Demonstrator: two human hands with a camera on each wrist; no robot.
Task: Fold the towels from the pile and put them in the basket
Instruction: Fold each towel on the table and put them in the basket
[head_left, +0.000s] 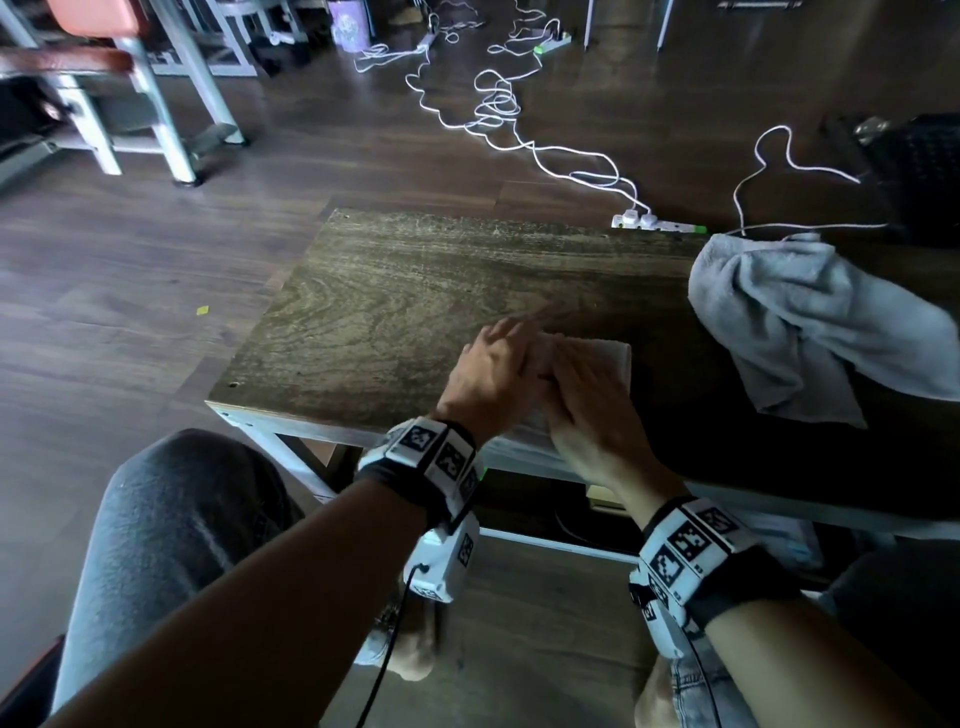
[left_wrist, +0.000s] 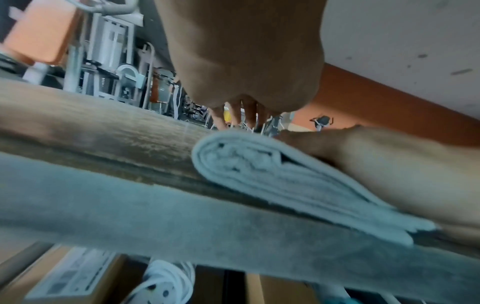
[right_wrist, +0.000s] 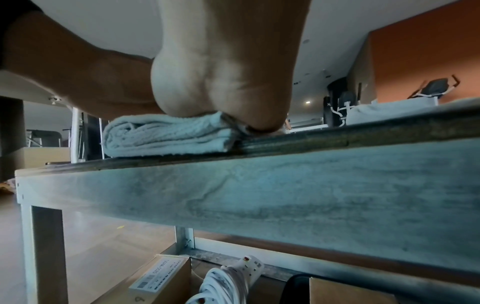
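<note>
Pressing flat, both the left hand (head_left: 493, 371) and right hand (head_left: 587, 410) squash the soft, light folded towel (right_wrist: 166, 136) at the table's (head_left: 415, 270) near edge; it's probably best scooped up from under its thick sides.

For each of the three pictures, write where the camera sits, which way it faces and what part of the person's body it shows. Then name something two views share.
Head: looks forward and down from above at the wooden table, showing both forearms, left hand and right hand.
Left wrist: low at the near table edge, faces along the palm toward the folded towel.
Right wrist: below the tabletop edge, faces up at the heel of the palm pressing the towel.
Shared: the folded towel shows in both wrist views; the head view also shows the unfolded grey towel.
</note>
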